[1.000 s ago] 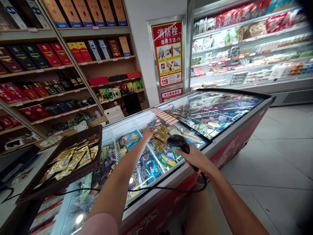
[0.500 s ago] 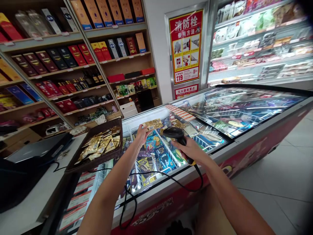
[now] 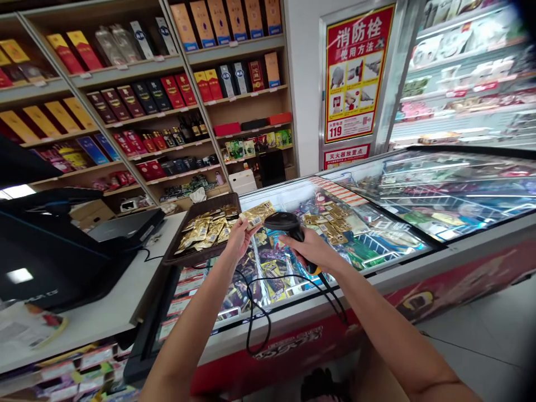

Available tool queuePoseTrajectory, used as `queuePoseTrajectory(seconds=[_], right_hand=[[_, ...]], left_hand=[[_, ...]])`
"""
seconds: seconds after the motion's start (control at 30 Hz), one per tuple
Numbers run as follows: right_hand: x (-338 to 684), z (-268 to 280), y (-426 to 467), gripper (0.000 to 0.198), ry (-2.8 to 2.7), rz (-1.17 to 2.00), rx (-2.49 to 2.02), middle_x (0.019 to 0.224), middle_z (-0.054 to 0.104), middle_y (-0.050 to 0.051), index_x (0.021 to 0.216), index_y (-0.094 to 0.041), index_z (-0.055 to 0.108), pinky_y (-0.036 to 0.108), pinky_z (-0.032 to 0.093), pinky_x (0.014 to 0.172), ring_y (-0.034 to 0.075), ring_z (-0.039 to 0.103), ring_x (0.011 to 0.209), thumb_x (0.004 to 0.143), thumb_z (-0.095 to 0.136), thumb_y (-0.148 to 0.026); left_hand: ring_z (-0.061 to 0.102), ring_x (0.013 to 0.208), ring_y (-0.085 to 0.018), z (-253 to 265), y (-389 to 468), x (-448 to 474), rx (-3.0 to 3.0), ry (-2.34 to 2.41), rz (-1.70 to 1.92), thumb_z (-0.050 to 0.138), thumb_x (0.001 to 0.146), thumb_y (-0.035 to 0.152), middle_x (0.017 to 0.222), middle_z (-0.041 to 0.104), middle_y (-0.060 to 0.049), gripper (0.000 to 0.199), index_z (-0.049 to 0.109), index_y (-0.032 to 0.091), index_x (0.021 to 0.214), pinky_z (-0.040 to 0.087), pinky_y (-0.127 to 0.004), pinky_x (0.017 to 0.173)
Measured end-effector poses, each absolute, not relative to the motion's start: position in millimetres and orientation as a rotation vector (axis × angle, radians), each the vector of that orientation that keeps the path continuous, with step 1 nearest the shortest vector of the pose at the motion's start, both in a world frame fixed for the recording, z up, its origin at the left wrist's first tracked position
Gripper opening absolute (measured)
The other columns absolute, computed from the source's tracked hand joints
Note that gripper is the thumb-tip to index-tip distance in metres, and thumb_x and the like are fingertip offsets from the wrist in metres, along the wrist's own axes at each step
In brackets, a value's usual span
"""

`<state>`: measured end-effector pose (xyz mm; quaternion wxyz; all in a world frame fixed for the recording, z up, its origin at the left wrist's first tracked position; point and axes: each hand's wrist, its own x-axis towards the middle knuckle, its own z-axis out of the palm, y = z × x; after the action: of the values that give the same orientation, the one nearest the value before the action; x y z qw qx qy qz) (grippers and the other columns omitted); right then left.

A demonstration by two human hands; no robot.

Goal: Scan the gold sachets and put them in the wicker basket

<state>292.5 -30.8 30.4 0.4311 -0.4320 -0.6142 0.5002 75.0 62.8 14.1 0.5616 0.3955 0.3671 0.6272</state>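
Observation:
My left hand (image 3: 239,239) pinches a gold foil packet (image 3: 257,214) by its near end, above the glass-topped freezer. A black barcode scanner (image 3: 283,221) is in my right hand (image 3: 315,249), fingers wrapped round its handle. The scanner's head is just right of the packet, tilted toward it, and its black cable (image 3: 251,329) loops down over the freezer's front edge. To the left, a dark brown woven basket (image 3: 171,258) holds several similar gold packets (image 3: 209,230). More gold packets (image 3: 335,226) lie on the freezer top to the right of the scanner.
The chest freezer (image 3: 393,268) runs across in front of me, filled with colourful packs. A white counter (image 3: 125,287) with a black till machine (image 3: 62,251) stands at the left. Shelves of boxed goods (image 3: 163,92) and a refrigerated display (image 3: 464,89) are behind.
The camera view has turned left, so the till shows more fully. My hands have drawn closer together, with the scanner now beside the packet in my left hand.

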Motion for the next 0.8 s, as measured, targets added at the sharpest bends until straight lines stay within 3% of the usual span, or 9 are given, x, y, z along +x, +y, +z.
queuePoseTrajectory(seconds=[0.3,0.57,0.8], right_hand=[[268,38,-37,0.039,-1.561,1.291,-1.055,0.047,0.045,-0.007,0.071,-0.022,0.045,0.022,0.035,0.038,0.009,0.044,0.034,0.083,0.062,-0.055],[259,34,-35,0.039,-1.588,1.298,-1.047,0.047,0.044,-0.008,0.073,-0.022,0.045,0.022,0.036,0.038,0.009,0.044,0.034,0.083,0.062,-0.056],[266,28,-32,0.04,-1.544,1.355,-1.07,0.048,0.045,-0.008,0.075,-0.022,0.045,0.021,0.036,0.037,0.009,0.044,0.034,0.081,0.063,-0.058]], left_hand=[[0.066,0.105,-0.018,12,49,46,0.872,0.875,1.544,0.06,0.09,0.018,0.091,0.068,-0.004,0.004,0.058,0.018,0.086,0.05,-0.045,0.103],[0.066,0.097,-0.015,15,58,20,0.667,0.886,1.679,0.045,0.095,0.009,0.087,0.066,-0.004,0.02,0.054,0.017,0.079,0.055,-0.043,0.097],[0.063,0.083,-0.011,20,90,-25,0.527,1.265,1.829,0.041,0.091,0.005,0.076,0.057,0.001,0.019,0.05,0.021,0.085,0.059,-0.038,0.089]])
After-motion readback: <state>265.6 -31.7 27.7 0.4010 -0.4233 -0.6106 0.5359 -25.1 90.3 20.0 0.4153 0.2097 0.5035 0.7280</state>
